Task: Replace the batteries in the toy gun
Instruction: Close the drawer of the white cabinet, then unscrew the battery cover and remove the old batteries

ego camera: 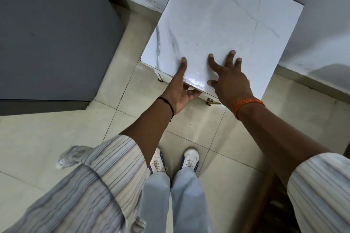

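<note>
toy gun: nowhere in view from where the camera looks, and no batteries to be seen either.

the pale tiled floor (56, 138) fills most of the scene. a big grey cabinet (47, 34) stands at the left, its dark base edge running along the tiles. white walls (322, 15) close in behind and to the right. between them, tucked into the corner, sits a small white marble-patterned surface (217, 24), glossy on top, with brass-coloured feet (209, 101) showing under its near edge.

the person stands facing it, in a striped shirt with rolled sleeves (106, 166), light trousers (170, 200) and white trainers (191, 159), both arms stretched forward.

the left hand (180, 91) grips the near edge of the surface: the thumb lies flat along the top while the fingers curl underneath the rim. a thin black thread (167, 103) circles that wrist.

the right hand (230, 79) rests on top of the surface just beside the left, palm down, fingers spread and straight, holding nothing. an orange thread band (246, 105) is wound round that wrist.

at the lower right corner a dark wooden piece (265, 204) edges into view, too cut off to make out.
</note>
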